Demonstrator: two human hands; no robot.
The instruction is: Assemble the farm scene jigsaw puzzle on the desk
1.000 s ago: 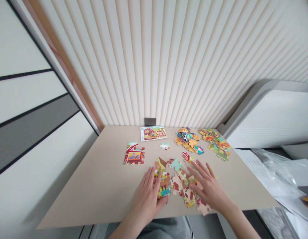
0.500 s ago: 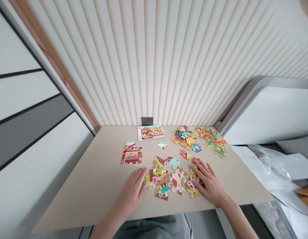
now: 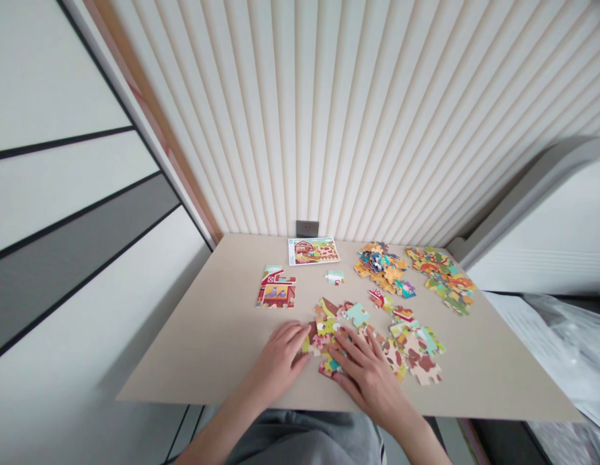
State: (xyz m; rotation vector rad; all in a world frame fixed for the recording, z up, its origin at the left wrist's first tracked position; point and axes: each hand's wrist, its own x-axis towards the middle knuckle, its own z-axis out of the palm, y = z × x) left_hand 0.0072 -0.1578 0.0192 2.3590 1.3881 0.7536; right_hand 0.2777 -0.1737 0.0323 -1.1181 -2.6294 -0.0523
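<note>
**Down among the loose puzzle pieces (image 3: pixel 325 325)**

We have our right hand (image 3: pixel 365 374) palm down, fingers fanned wide over the loose pieces at the lower centre of the frame. Our left hand (image 3: pixel 283 354) lies just left of it, fingers close together and tips touching the left edge of the same cluster; we cannot tell whether it pinches a piece. Right of our hands, cow-patterned pieces (image 3: pixel 424 367) spread in an overlapping patch.

The beige table (image 3: pixel 207 361) under us is smooth and matt, widening toward the bottom of the frame. Left of centre on it we see a joined barn section (image 3: pixel 276 294), and above our hands a single sky-coloured piece (image 3: pixel 335 277). Against the back edge lies a farm picture card (image 3: pixel 313 250). To its right sit an orange and blue heap (image 3: pixel 382 268) and, farther right, a green and orange spread (image 3: pixel 442 278).

Behind the table rises a cream ribbed wall (image 3: pixel 280 116), with a dark socket (image 3: pixel 307 228) just above the card. White and grey panels (image 3: pixel 62 226) fill the left of the frame. At the right edge we find a white panel with a grey border (image 3: pixel 561 232), and below it crumpled clear plastic (image 3: pixel 561 329). Grey clothing (image 3: pixel 304 439) covers our lap at the bottom.
</note>
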